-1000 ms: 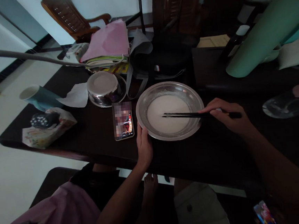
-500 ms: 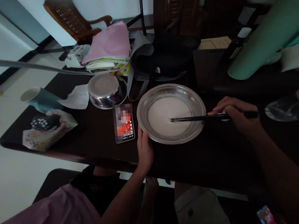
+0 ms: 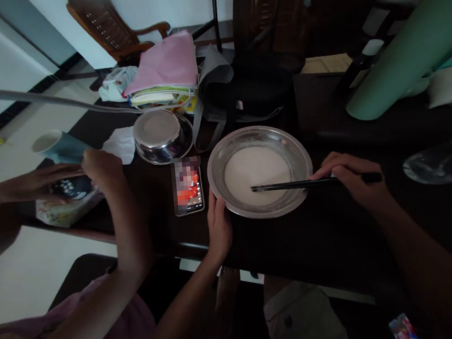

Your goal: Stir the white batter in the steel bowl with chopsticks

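Metal bowl [image 3: 217,173]: left fingers [image 3: 212,207] touching it, grip unclear; right fingers [image 3: 323,170] clamped on chopsticks [image 3: 290,185]; phone [image 3: 189,191] text unreadable.

The left grip [image 3: 219,226] touches a metal bowl [image 3: 217,171] of white liquid [image 3: 255,168]; the right grip [image 3: 355,175] holds chopsticks [image 3: 285,186].

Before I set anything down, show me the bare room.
On the dark table, the widest bare patch lies in front of the round silver metal bowl, between left hand and right forearm. A narrower one separates the lit rectangular phone from another person's forearm. It's crowded around the floral packet and behind the bowl, by the black grey-strapped bag.
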### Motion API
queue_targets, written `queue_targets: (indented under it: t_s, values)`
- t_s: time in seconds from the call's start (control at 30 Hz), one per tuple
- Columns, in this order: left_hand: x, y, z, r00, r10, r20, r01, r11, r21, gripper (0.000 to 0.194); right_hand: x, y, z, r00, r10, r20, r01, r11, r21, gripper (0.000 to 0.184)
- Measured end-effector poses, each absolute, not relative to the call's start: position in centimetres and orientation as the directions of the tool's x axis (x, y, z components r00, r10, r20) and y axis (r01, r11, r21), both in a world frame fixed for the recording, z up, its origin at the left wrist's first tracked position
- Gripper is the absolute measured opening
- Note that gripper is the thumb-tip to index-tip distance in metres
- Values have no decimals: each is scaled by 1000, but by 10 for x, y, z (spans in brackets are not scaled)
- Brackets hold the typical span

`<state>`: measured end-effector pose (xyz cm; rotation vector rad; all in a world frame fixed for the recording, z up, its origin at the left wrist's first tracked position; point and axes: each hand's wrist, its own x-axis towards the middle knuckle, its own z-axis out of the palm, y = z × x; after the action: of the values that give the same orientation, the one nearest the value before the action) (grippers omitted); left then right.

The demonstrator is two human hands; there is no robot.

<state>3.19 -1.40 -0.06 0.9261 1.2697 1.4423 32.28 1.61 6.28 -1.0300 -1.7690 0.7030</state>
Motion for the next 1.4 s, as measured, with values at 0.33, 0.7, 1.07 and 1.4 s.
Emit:
queue_targets:
  t_s: [0.33, 0.7, 1.07, 1.4]
  values:
    - [33, -14, 2, -253, 966, -57, -217, 1, 976, 53, 322, 16, 65, -203, 866, 457, 365, 500, -785, 26]
    - [32, -14, -5, -251, 964, -82, -207, 29, 978, 54, 325, 17, 62, -206, 876, 436, 331, 482, -811, 23]
    - [34, -13, 1, -250, 966, -66, -169, 24, 985, 54, 322, 16, 63, -227, 869, 439, 354, 494, -794, 23]
    - [32, -14, 5, -259, 966, -30, -50, 17, 999, 48, 322, 16, 64, -196, 880, 434, 368, 476, -799, 24]
